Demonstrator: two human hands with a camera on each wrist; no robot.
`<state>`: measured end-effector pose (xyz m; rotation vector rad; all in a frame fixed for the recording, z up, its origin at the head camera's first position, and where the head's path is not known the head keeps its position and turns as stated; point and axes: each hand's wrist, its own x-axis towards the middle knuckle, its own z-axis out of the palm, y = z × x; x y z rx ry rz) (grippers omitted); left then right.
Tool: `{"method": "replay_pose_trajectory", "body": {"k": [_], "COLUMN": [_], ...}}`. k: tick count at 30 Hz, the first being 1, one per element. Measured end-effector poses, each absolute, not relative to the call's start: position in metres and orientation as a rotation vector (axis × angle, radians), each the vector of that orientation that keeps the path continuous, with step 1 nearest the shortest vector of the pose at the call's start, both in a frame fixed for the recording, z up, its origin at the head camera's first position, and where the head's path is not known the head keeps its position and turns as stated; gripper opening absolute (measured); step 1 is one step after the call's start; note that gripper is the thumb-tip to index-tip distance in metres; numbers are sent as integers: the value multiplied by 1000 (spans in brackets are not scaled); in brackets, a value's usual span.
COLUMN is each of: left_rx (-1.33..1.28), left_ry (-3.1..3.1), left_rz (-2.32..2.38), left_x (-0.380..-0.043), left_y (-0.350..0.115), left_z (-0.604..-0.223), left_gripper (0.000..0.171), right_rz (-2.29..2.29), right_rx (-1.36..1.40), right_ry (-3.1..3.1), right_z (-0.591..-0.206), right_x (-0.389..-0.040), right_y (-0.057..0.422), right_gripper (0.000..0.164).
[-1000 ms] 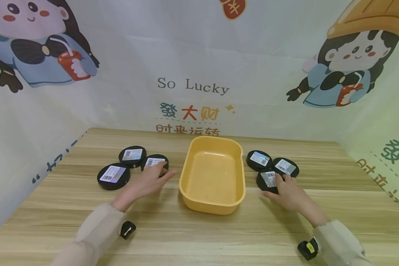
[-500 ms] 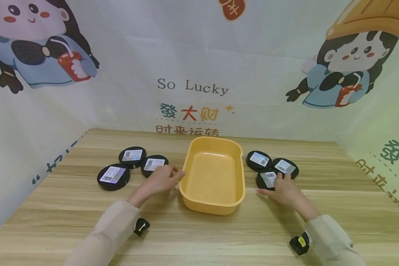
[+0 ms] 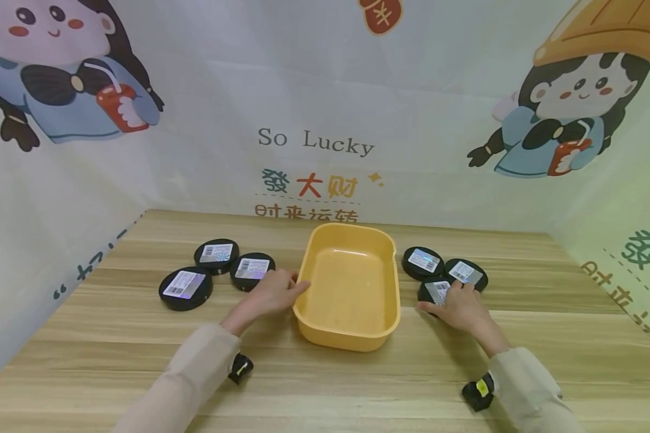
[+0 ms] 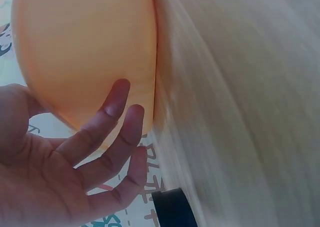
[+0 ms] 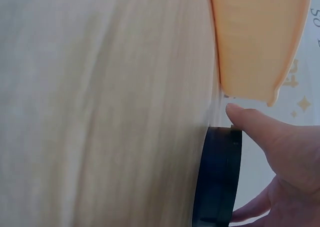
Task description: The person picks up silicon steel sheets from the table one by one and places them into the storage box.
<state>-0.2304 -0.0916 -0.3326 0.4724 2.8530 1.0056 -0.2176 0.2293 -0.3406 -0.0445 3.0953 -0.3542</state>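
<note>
My watch centres on yellow tub (image 3: 346,294), on wooden table (image 3: 325,391). Left hand (image 3: 273,293) at tub's left rim: thumb over edge, fingers spread loosely outside wall; I can't tell whether they grip. Right hand (image 3: 462,307) right of tub, spread over front disc (image 3: 432,293), thumb straight, reaching tubward. Two black discs (image 3: 423,263) also right of tub; three labelled discs (image 3: 252,269) left of tub.

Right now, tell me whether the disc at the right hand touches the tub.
Apart. The head view shows a strip of table between the disc and the tub.
</note>
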Motion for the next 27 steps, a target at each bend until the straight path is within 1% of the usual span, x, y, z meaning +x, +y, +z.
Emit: {"method": "replay_pose_trajectory", "body": {"k": [4,8,14,17,21,27], "left_rx": [488,477,395,370,358,373], "left_ry": [2920,2961,2963,2968,2980,2985], "left_rz": [945,900,892,887,882,878], "left_x": [-233,-233,-232,-231,-230,-230], "left_y": [-89,-86,-83,-82,-82,-80], "left_z": [-335,-335,-333,-332,-332,-334], "left_gripper": [21,21,24,25,26,27], "right_rz": [-358,-357,-357,-349,-338,-362], "right_rx": [-7,3,-8,-41,-68,-87], "right_ry": [3084,3081,3078,3087,3088,3097], "right_z": [-341,-340,-339,-339,-339,-341], "right_x": [-219,-221,-222,-222,-222,-224], "right_y": [228,226,221,220,220,220], "right_gripper": [88,86,85,81,77,75]}}
